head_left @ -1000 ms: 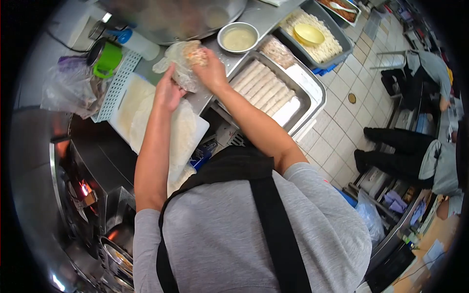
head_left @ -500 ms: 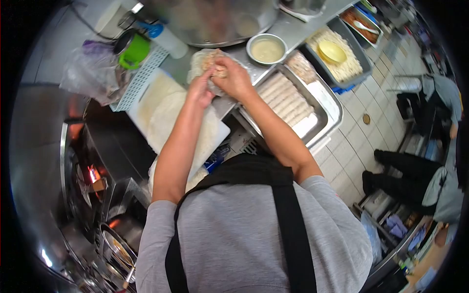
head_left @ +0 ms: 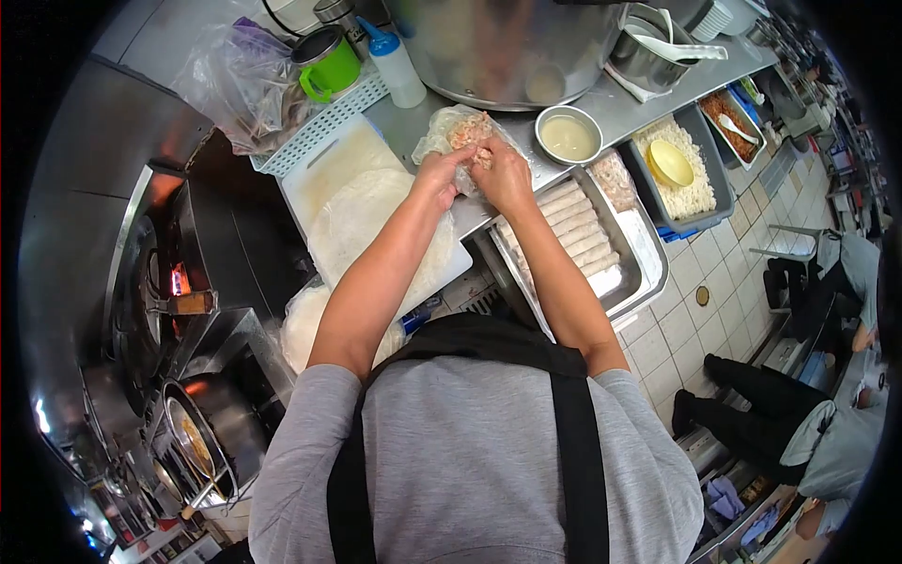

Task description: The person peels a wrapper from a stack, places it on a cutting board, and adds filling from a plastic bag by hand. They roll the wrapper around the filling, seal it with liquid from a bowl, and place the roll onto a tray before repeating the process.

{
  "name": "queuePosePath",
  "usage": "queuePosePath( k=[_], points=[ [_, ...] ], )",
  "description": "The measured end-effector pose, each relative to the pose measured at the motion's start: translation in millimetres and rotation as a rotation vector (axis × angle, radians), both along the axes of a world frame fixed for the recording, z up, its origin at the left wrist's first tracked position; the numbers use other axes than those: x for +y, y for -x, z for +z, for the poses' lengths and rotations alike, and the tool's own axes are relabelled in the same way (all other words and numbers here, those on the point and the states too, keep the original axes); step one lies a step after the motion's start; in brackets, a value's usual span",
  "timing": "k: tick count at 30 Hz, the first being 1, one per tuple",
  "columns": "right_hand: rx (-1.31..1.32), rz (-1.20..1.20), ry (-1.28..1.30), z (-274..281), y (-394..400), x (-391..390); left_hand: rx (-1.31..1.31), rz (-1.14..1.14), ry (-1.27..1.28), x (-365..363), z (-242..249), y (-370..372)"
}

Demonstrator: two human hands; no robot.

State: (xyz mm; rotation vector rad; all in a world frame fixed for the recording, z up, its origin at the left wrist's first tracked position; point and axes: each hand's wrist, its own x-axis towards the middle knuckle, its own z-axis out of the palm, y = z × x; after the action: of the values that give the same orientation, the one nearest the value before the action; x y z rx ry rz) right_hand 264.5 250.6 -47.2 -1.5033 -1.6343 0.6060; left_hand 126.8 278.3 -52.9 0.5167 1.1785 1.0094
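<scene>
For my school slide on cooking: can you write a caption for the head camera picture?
Both hands, left hand and right hand, fold filling into a thin wrapper beside a tray of finished rolls.

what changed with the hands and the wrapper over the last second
The left hand came off the wrapper's edge and joined the right hand; both now pinch the filling together. The tray of finished rolls and bowl of paste look unchanged.

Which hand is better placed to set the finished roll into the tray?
Likely the right hand: it works the wrapper right beside the tray of rolls; the left hand lies on the far side.
</scene>
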Motion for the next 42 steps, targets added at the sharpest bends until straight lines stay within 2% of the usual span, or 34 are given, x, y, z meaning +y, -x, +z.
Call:
queuePosePath(
  k=[4,7,11,14,15,18,19,22,24,27,30,31,33,35,37,42],
  points=[
    [-0.079,0.039,-0.013,-2.5,-4.0,-6.0,0.041,0.051,-0.019,-0.4,0.3,-2.0],
    [-0.081,0.096,0.158,12.6,-20.7,-11.5,0.016,0.045,-0.012,-2.1,5.4,-1.8],
    [0.916,0.209,0.444,-2.0,-47.3,-17.0,-0.165,-0.135,0.007,3.5,19.7,6.5],
    [1.402,0.146,0.649,19.5,-51.6,-31.7,-0.05,-0.106,-0.011,-12.9,48.5,14.2],
    [1.463,0.149,0.656,21.8,-49.8,-34.8,0.019,-0.084,-0.028,-18.3,48.9,23.1],
    [1.567,0.479,0.719,9.8,-52.7,-35.7,0.264,0.13,-0.235,-58.4,52.7,49.1],
    [1.627,0.401,0.786,10.7,-43.5,-36.0,0.293,0.142,-0.3,-75.3,58.3,59.4],
    [1.734,0.545,0.812,6.2,-19.0,-40.8,0.463,0.185,-0.462,-132.9,64.1,93.5],
    [1.686,0.477,0.889,15.6,-0.2,-46.6,0.675,0.218,-0.521,-169.4,53.1,111.9],
    [1.533,0.382,0.958,48.6,39.3,-62.6,0.996,0.147,-0.567,-223.8,57.9,121.7],
    [1.162,0.654,0.956,26.5,61.8,-51.0,1.315,0.083,-0.713,-256.3,49.5,124.3],
    [0.933,0.59,0.874,49.1,76.7,-63.4,1.324,0.049,-0.723,-262.5,48.4,123.8],
    [0.454,0.679,0.628,46.0,104.3,-72.3,1.404,-0.029,-0.749,-270.8,42.2,123.9],
    [0.001,0.782,-0.232,14.9,128.1,-80.1,1.462,-0.116,-0.793,-274.9,32.5,122.3],
    [-0.189,0.882,-0.4,8.0,138.9,-93.1,1.478,-0.113,-0.823,-276.3,25.5,122.2],
    [-0.014,0.77,-0.529,8.2,109.3,-111.0,1.457,-0.119,-0.827,-275.1,24.8,120.4]
  ],
)
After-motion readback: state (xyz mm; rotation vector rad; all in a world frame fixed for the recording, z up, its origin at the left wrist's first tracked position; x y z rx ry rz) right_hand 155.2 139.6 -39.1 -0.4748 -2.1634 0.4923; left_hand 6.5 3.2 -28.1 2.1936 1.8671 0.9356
